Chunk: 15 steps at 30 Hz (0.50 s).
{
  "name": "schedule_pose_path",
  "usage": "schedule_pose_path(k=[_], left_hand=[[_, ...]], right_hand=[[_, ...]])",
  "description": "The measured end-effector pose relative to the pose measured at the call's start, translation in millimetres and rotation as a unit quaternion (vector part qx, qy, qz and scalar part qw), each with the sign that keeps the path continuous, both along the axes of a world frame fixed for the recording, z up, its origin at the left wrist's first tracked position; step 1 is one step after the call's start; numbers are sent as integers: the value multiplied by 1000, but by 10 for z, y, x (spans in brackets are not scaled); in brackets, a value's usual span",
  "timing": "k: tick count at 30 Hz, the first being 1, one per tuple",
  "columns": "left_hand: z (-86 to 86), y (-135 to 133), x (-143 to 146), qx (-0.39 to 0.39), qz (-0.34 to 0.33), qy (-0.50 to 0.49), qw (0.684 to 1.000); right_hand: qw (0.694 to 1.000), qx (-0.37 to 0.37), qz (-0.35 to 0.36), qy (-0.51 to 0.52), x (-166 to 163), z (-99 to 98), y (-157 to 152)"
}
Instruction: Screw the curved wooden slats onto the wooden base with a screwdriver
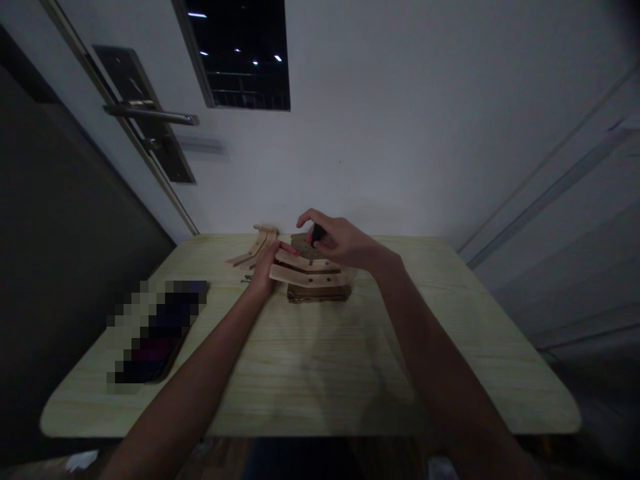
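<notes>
Bare forearms point(440, 360) come in over the near edge of the pale wood-grain worktop point(310, 373) and reach toward its far edge. Near the middle of that far edge lie two bent pale wooden bars, a near one point(290, 274) with two dark holes and a far one point(293, 259), side by side with a narrow gap between them. Beneath them is a flat stack of brown corrugated cardboard point(320, 295).

At the bars' left ends is the left hand point(269, 265), its fingertips reaching across the far bar; the thumb is hidden, so I cannot tell whether it grips or only presses. Above the bars, the right hand point(340, 241) has its thumb and fingers closed on a black-handled tool point(317, 233), the index finger curled loosely clear. Dim light hides whether the tip meets the wood.

For good work here, I judge that the tool should stand square to the bar, pressed straight down, with the left hand pinning the wood firmly to the cardboard, fingertips out of the tip's path.

By the left wrist lie small metal screws point(247, 278); toward the far left corner, more bent pale wooden pieces point(260, 243). Along the left edge rests a dark, flat oblong device point(173, 327), partly pixelated.
</notes>
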<state>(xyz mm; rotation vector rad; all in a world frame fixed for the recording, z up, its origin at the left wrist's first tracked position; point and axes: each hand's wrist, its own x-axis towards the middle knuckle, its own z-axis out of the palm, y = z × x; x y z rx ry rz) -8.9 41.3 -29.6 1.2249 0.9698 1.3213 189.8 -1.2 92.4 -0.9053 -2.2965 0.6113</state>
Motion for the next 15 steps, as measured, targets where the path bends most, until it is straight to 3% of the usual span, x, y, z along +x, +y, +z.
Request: schedule_pose_path(k=[15], left_hand=[[-2,20,0,15,-4,-15,1000]], right_hand=[[997,46,5,-66,11,42,51]])
